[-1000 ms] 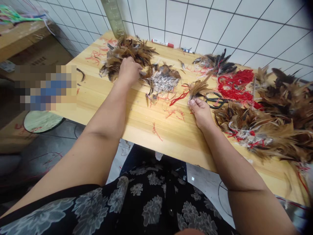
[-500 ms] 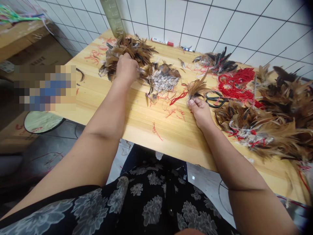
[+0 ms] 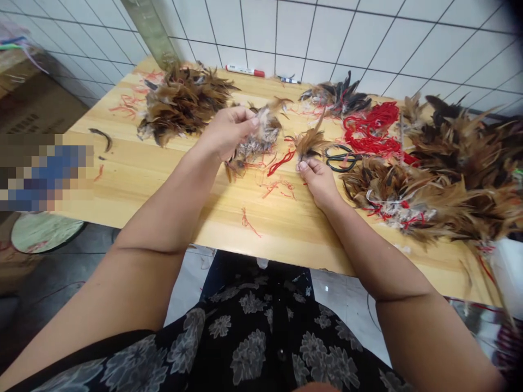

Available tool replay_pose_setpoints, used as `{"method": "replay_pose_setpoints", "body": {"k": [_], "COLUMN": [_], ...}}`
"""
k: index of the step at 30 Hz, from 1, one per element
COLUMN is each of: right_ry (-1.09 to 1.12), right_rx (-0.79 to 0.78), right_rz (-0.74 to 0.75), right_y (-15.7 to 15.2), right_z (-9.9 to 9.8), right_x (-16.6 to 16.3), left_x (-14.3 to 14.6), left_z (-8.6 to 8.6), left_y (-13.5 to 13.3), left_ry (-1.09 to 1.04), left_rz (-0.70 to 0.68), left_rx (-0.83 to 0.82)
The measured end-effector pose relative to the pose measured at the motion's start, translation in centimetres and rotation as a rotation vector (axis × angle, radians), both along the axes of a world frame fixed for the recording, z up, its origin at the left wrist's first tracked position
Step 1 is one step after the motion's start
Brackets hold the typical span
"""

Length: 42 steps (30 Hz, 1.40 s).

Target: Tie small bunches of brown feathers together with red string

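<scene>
My left hand [image 3: 235, 128] pinches a small feather [image 3: 267, 115] with a pale fluffy base and a brown tip. It is above a grey-white clump of feathers [image 3: 259, 142] on the table. To the left of that hand lies a heap of loose brown feathers [image 3: 183, 98]. My right hand [image 3: 316, 177] grips a small bunch of brown feathers [image 3: 310, 142] by the quill ends, tips pointing up and away. Close by on its right are black-handled scissors [image 3: 342, 158]. Short red strings [image 3: 281, 162] lie between the two hands.
A tangle of red string [image 3: 373, 128] lies behind the scissors. Tied feather bundles [image 3: 412, 201] cover the right side of the wooden table [image 3: 220, 218]. A red-capped marker [image 3: 245, 71] rests along the tiled wall. A round stool [image 3: 44, 233] stands below the left edge.
My left hand has come out of the brown feather heap and moved right with a feather in its fingers. My right hand keeps its bunch. The view has shifted slightly.
</scene>
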State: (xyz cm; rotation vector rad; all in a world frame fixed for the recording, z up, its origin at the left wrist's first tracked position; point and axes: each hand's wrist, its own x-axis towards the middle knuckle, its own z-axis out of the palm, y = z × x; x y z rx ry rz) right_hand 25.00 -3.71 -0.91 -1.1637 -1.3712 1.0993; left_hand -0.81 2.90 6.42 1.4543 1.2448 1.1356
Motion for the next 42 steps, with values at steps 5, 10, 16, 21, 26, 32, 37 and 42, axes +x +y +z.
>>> {"method": "replay_pose_setpoints", "body": {"k": [5,10,16,21,26,32,37,42], "right_ry": [0.017,0.055,0.06,-0.006,-0.021,-0.027,-0.06,-0.09], "right_rx": [0.002,-0.057,-0.096,-0.113,-0.08,-0.046,-0.049,-0.057], "right_rz": [0.006,0.0,-0.022,-0.033,-0.023,-0.019,-0.044,-0.09], "right_y": [0.1,0.2,0.2,0.1,0.1,0.2,0.4,0.6], "right_z": [-0.2,-0.1,0.4,0.7,0.5,-0.3,-0.8,-0.8], "right_x": [0.1,0.2,0.1,-0.1,0.0,0.1,0.0,-0.1], "left_x": [3.1,2.9,1.7,1.3,2.1,4.2,6.2,7.3], "left_z": [-1.5,-2.5,-1.7,-1.2,-0.9,0.0,-0.5,-2.7], "left_y": [-1.6,-1.5,-0.8,-0.6,-1.3,-3.4,-5.1,-5.3], "left_ry": [-0.106,0.179,0.65,0.539,0.197,0.032,-0.041,-0.076], "left_rz": [-0.236,-0.233,-0.133,-0.044,-0.067,-0.053,-0.273,-0.344], "left_rx": [-0.158,-0.051,0.148,0.137,0.01,-0.011,-0.129,-0.173]}}
